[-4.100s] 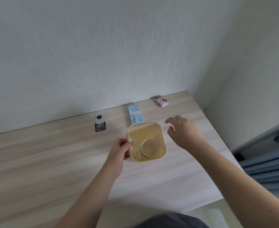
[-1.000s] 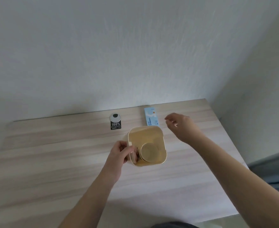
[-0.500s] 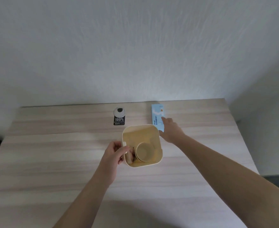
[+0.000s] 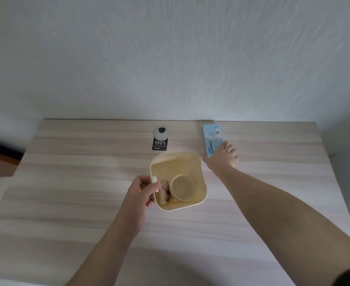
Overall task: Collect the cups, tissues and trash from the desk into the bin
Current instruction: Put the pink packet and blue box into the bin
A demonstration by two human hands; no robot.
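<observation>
- The right hand [image 4: 224, 156] lies on the near end of the blue tissue pack [image 4: 212, 139]; its fingers are bent over the pack's right edge, but I cannot tell if they already pinch it or only touch it
- The pack lies flat on the desk [image 4: 87, 203], near the wall, just behind and to the right of the bin [image 4: 200, 176]
- I judge it light and soft, with a smooth wrapper that may slip; a pinch across its narrow width, thumb on one long edge and fingers on the other, should lift it easily
- The left hand [image 4: 140, 190] grips the bin at its left rim, thumb inside, and steadies it
- Inside the bin lies a paper cup [image 4: 183, 187] on its side, with a small dark piece of trash [image 4: 167, 189] beside it
- The thumb of the right hand is hidden, the pack's near end is covered, and the trash is too small to identify
- A black label with a round cap [image 4: 160, 139] lies apart on the desk; what it is, I cannot make out
</observation>
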